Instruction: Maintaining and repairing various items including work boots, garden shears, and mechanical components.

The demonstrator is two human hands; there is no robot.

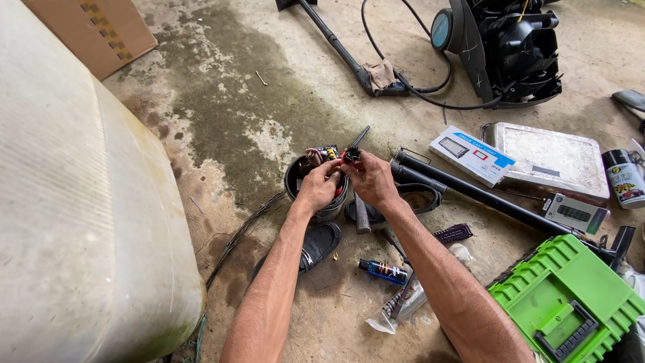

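Observation:
My left hand (320, 186) and my right hand (373, 180) meet over the concrete floor, both pinching a small black and red part (351, 155) with a thin dark rod sticking up from it. Just behind my left hand stands a round dark pot (295, 180) with small coloured bits on its rim. Under my right hand lie a black strap-like ring (423, 196) and a short grey handle (361, 215).
A large white tank (74, 202) fills the left. A green tool case (571, 299) lies at the lower right, with a long black tube (484, 198), a flat metal scale (551, 158), a white box (471, 155), a spray can (625, 178). A small blue bottle (384, 271) and a black machine (510, 47) are also here.

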